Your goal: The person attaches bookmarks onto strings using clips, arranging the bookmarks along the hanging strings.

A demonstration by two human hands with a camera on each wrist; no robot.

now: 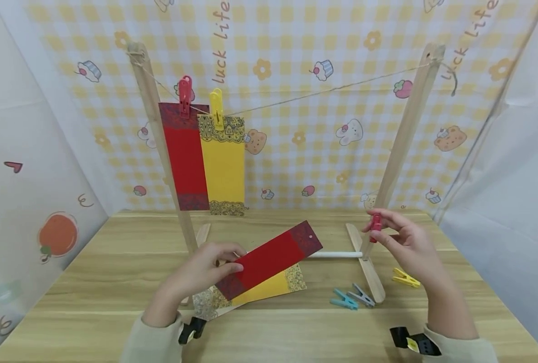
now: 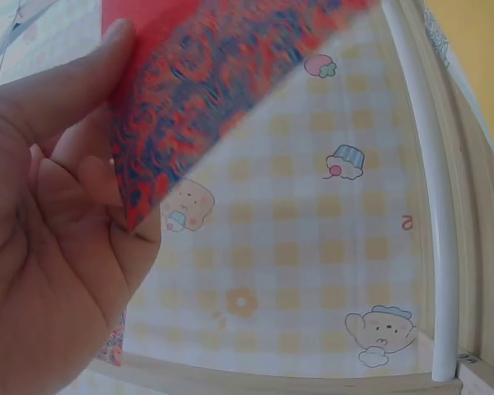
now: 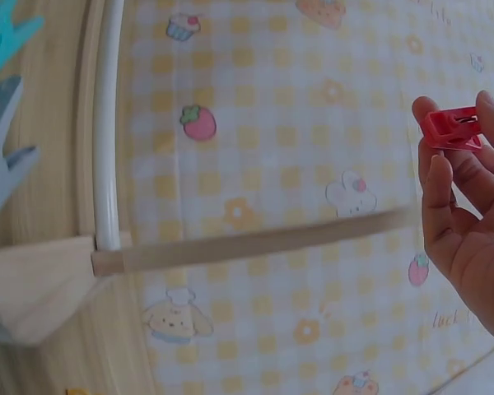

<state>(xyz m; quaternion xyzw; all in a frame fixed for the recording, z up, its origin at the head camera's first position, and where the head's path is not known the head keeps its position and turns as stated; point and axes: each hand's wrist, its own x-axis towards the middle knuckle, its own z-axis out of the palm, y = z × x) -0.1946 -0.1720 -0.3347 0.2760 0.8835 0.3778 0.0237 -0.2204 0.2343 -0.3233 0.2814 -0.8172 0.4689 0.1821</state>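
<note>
Left hand [image 1: 214, 264] pinches a red card [image 1: 269, 258] near one end, tilted over a yellow card [image 1: 275, 284] lying toward the table's [image 1: 92, 282] front edge. Right hand [image 1: 407, 242] pinches a red clip [image 1: 376, 227], by right post [image 1: 405, 131]. Teal clip [image 1: 344, 300] and grey clip [image 1: 361, 296] lie toward front edge, yellow clip [image 1: 406, 278] nearer right edge. Second red card [image 1: 186, 161], second yellow card [image 1: 225, 166] clipped on string's [image 1: 305, 96] left half.

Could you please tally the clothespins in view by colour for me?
Red clothespins: 2
Yellow clothespins: 2
Light-blue clothespin: 1
Grey clothespin: 1
Total: 6 clothespins
</note>
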